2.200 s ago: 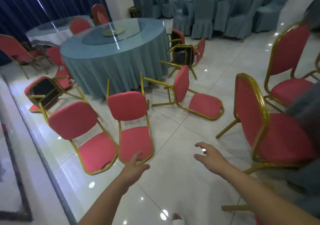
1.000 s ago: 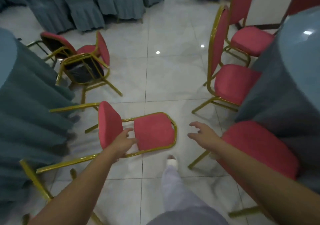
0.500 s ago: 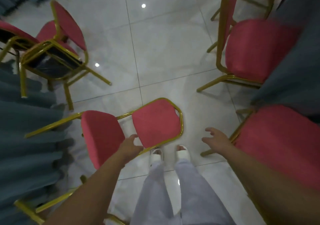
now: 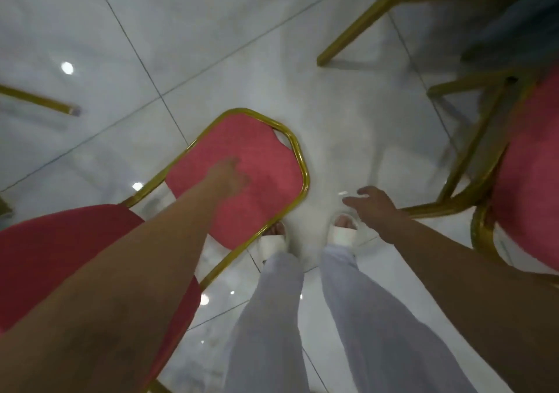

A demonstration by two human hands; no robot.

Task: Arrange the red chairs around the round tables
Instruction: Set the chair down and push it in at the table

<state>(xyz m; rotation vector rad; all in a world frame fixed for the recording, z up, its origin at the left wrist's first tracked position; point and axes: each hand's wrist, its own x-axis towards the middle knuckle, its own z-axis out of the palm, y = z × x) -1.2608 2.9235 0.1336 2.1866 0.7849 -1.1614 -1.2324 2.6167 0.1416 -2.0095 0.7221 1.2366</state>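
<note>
Chair [image 4: 266, 150] lies tipped on the floor [image 4: 211, 29], left hand [image 4: 228, 176] now shifted over its back pad, fingers loose, right hand [image 4: 375, 203] spread and empty alongside, so lifting looks next.

Both arms reach down; left grip [image 4: 230, 177] blurred, right grip [image 4: 374, 204] loosely spread, holding nothing

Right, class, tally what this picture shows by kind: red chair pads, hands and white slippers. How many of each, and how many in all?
Red chair pads: 3
Hands, the left hand and the right hand: 2
White slippers: 2
Total: 7
</note>
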